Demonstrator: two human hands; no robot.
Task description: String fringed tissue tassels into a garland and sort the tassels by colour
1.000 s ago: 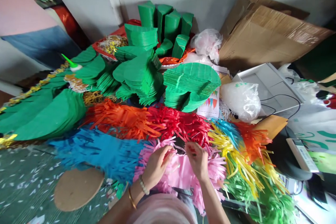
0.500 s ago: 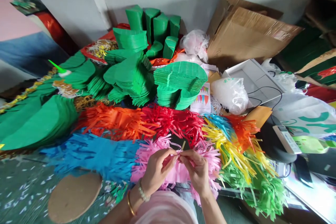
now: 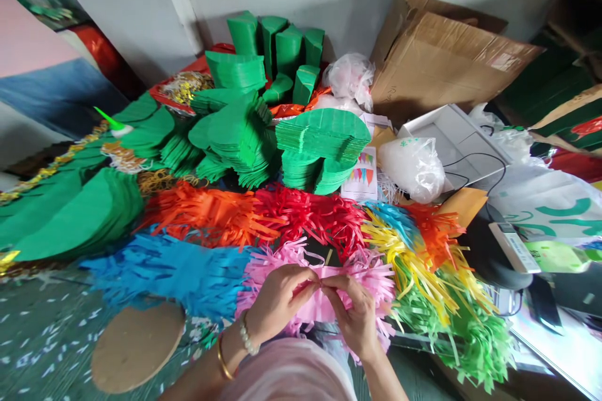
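My left hand (image 3: 277, 301) and my right hand (image 3: 355, 313) meet fingertip to fingertip over a heap of pink fringed paper (image 3: 367, 272) near the table's front. Both hands are closed in a pinch on a strip of that pink fringe between them. A pearl bracelet and a gold bangle circle my left wrist. A thin wooden stick (image 3: 328, 257) pokes up just behind the fingers. Blue fringe (image 3: 174, 266) lies to the left, red fringe (image 3: 310, 213) and orange fringe (image 3: 207, 213) behind, yellow fringe (image 3: 414, 263) and green fringe (image 3: 465, 332) to the right.
Stacks of green cut paper shapes (image 3: 324, 138) fill the back and left of the table. A round cardboard disc (image 3: 136, 344) lies at the front left. Flattened cardboard boxes (image 3: 446, 56), plastic bags (image 3: 411, 166) and a white tray with cables (image 3: 456, 138) crowd the right.
My hands have drawn slightly nearer to me and lower, still pinching the pink fringe together. The view has shifted a little.
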